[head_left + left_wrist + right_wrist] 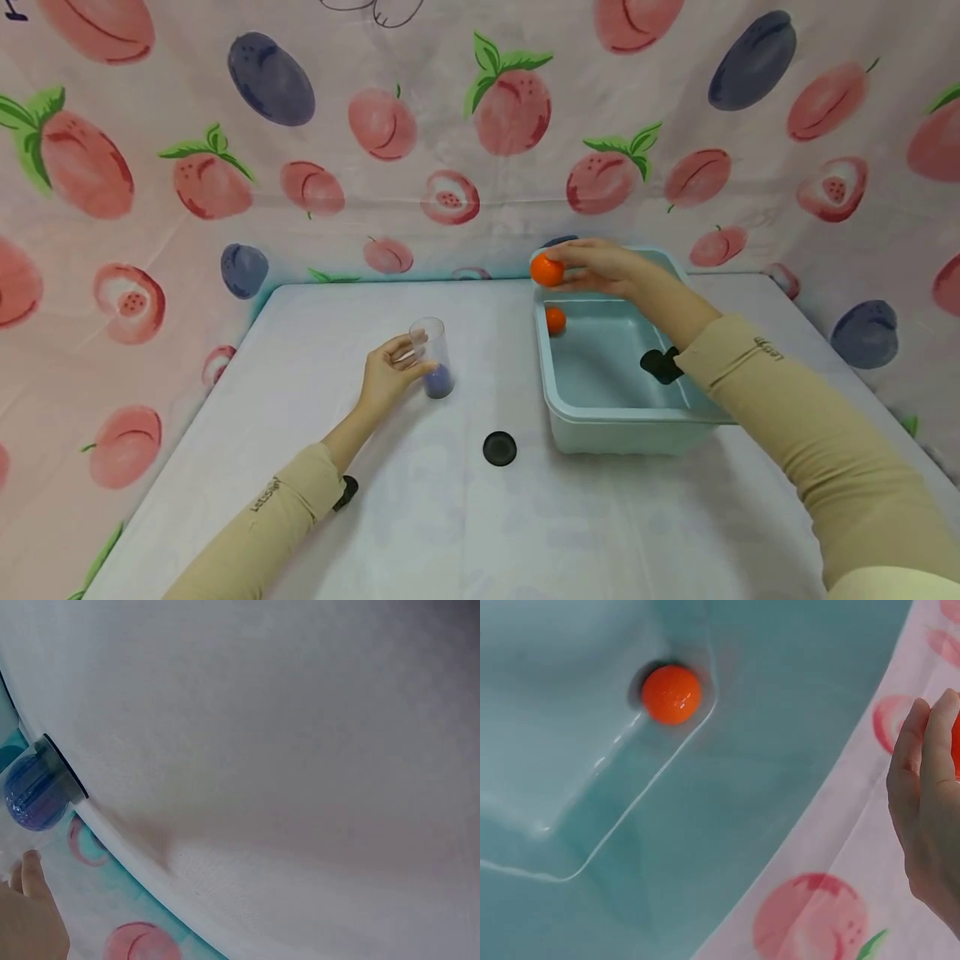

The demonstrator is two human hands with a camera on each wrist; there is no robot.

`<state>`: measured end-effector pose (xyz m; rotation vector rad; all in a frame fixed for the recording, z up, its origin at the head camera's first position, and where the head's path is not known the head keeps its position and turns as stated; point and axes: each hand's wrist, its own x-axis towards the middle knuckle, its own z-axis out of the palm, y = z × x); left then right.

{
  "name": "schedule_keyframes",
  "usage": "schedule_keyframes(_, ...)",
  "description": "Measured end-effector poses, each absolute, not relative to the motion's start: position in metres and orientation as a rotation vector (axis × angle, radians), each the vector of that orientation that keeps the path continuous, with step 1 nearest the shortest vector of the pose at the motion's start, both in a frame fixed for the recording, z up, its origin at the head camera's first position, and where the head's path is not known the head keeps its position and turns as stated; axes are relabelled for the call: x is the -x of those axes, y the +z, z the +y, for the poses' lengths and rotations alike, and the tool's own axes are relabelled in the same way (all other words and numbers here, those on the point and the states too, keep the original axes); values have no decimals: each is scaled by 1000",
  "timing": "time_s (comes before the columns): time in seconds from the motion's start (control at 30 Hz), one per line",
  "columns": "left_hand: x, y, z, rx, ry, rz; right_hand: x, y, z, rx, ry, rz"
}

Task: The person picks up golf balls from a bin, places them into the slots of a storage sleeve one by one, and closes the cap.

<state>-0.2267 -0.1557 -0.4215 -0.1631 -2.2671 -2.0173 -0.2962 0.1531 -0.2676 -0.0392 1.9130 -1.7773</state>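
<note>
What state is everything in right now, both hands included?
Left hand: grips the cup.
Cup: upright on the table, lid off, a blue ball inside.
Lid: flat on the table.
Right hand: holds an orange ball above the tub's far corner.
Tub: open, another orange ball inside.

Table middle open between clear cup and teal tub; black disc, probably flat, lies there.

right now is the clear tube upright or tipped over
Upright: the clear tube stands on the table, open end up, blue ball at its bottom, the left hand holding it.
</note>
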Motion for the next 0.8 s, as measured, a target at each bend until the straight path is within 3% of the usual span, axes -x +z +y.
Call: schedule_keyframes(0.8,226,-418,-155,163,-1976,-2297,284,-259,94,158,-1672,1900)
